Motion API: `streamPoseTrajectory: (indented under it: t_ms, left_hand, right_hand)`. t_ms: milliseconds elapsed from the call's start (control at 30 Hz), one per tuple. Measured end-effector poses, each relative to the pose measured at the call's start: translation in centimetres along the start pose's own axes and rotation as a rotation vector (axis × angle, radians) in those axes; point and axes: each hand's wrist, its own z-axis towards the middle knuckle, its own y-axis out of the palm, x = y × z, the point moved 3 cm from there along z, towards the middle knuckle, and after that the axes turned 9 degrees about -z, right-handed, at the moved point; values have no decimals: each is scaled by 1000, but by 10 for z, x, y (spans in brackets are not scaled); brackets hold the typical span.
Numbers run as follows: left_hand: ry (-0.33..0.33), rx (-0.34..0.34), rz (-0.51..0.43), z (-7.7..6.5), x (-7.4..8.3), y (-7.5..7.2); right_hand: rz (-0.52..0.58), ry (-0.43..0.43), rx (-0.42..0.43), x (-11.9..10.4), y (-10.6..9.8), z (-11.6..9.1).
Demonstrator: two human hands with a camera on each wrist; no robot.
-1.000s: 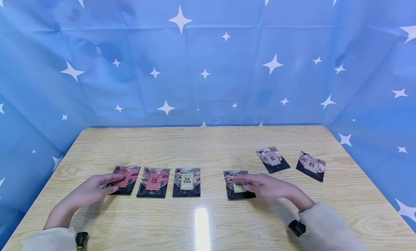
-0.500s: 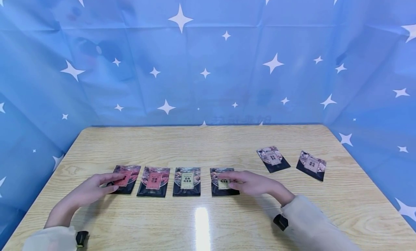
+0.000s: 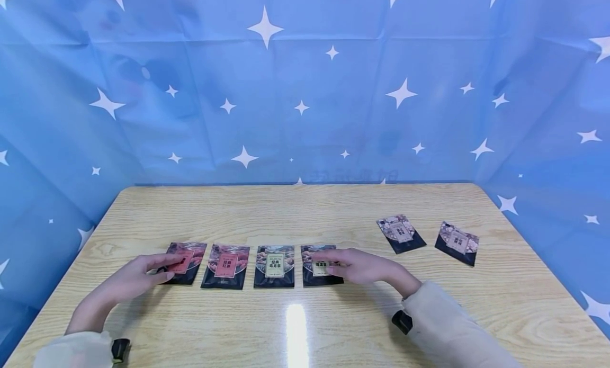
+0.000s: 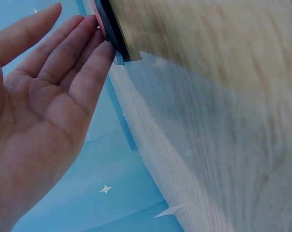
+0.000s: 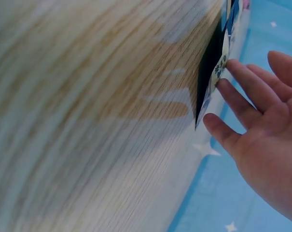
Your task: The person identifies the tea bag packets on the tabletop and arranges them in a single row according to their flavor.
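In the head view, my left hand (image 3: 133,279) rests its fingertips on the leftmost tea sachet (image 3: 196,257), black with a red label. My right hand (image 3: 364,267) touches the face of a sachet with a pale green label (image 3: 312,278), partly covered by the fingers. Between the hands lie another red-labelled sachet (image 3: 225,267) and another green-labelled sachet (image 3: 274,268), forming one row. In the left wrist view the fingers (image 4: 71,48) reach the sachet's edge (image 4: 114,34) without curling round it. The right wrist view shows spread fingers (image 5: 240,104) against the sachet (image 5: 211,72) lying flat.
Two sachets with pinkish-purple labels lie askew at the back right, one (image 3: 401,233) left of the other (image 3: 457,243). All sit on a wood-grain table (image 3: 238,214). A blue star-patterned cloth (image 3: 305,129) hangs behind and along the sides.
My right hand has slid its green-labelled sachet leftward across the table, close beside the other green-labelled one, and straightened it. My left hand has stayed in place.
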Motion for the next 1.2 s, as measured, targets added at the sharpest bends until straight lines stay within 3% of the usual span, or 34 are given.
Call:
streamPoseTrajectory:
  t_ms: [300, 567, 933, 1200]
  left_hand:
    - [0, -5, -16, 1, -1, 0]
    - [-5, -5, -14, 1, -4, 0]
    - [-11, -5, -19, 0, -3, 0]
    - [-3, -8, -17, 0, -2, 0]
  right_hand:
    - [-1, 1, 4, -1, -2, -1]
    - [4, 2, 56, 7, -13, -15]
    - [-59, 62, 194, 41, -43, -49]
    - [14, 158, 242, 72, -66, -78]
